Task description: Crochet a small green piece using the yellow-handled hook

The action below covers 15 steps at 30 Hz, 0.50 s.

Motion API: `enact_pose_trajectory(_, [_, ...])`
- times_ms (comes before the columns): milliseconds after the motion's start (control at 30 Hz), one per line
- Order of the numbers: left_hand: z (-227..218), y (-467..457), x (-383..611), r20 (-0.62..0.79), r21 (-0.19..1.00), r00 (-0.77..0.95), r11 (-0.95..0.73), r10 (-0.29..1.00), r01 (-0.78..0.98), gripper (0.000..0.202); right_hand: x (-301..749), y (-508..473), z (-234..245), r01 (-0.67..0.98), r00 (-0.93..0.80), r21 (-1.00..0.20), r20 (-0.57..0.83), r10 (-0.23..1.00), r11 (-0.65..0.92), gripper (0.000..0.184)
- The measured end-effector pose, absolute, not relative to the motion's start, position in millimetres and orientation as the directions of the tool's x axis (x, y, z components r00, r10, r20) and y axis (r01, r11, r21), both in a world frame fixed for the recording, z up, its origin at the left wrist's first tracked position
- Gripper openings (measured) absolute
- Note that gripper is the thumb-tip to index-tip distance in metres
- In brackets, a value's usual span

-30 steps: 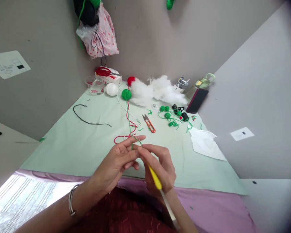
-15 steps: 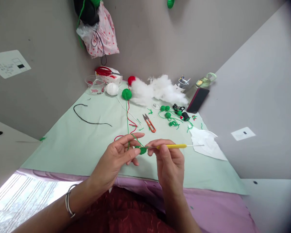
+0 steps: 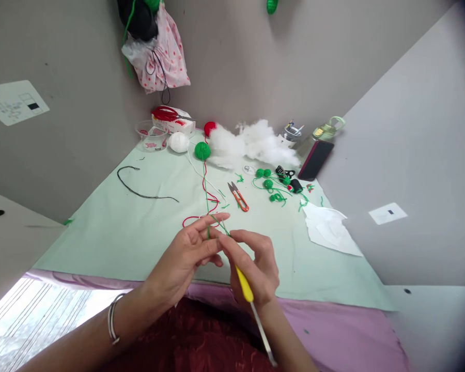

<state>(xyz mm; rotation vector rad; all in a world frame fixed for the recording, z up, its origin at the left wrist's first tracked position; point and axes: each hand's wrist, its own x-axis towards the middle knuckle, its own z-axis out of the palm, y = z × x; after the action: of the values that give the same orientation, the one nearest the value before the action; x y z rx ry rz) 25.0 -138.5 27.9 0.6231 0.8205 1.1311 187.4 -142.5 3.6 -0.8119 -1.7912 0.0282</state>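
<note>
My left hand pinches a small green crochet piece, mostly hidden between the fingers, with green yarn wound over the index finger and running back to a green yarn ball. My right hand grips a yellow-handled crochet hook; its tip points into the piece at the left fingertips and its metal tail slants down toward me. Both hands meet above the near edge of the pale green cloth.
On the cloth lie orange thread snips, a black cord, small green crocheted balls, white stuffing, red and white yarn balls, white paper, a dark phone. A pink spotted bag hangs on the wall.
Half a second ago the hook lay level, pointing right with the green piece showing. My right hand has turned it so the tail points down toward me, tip in the work.
</note>
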Motion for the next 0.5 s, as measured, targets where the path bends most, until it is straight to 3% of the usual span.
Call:
enact_pose_trajectory(133, [28.7, -131.7, 19.3, -0.289, 0.708, 0.245, 0.379, 0.926, -0.596, 0.041, 186.3, -139.0, 13.9, 0.210, 0.060, -0.735, 0.668, 0.741, 0.645, 0.027])
enact_pose_trajectory(233, [30.1, -133.0, 19.6, -0.225, 0.777, 0.224, 0.314, 0.948, -0.546, 0.041, 183.9, -135.5, 20.7, 0.073, 0.064, -0.820, 0.572, 0.818, 0.568, 0.023])
enact_pose_trajectory(367, [30.3, -139.1, 24.7, -0.156, 0.874, 0.135, 0.201, 0.978, -0.442, 0.041, 181.6, -136.4, 14.8, 0.205, 0.001, -0.772, 0.615, 0.789, 0.601, 0.024])
enact_pose_trajectory(500, [29.0, -138.1, 25.1, -0.215, 0.815, 0.174, 0.275, 0.961, -0.511, 0.044, 184.7, -139.6, 7.5, 0.432, -0.098, -0.528, 0.779, 0.619, 0.732, 0.037])
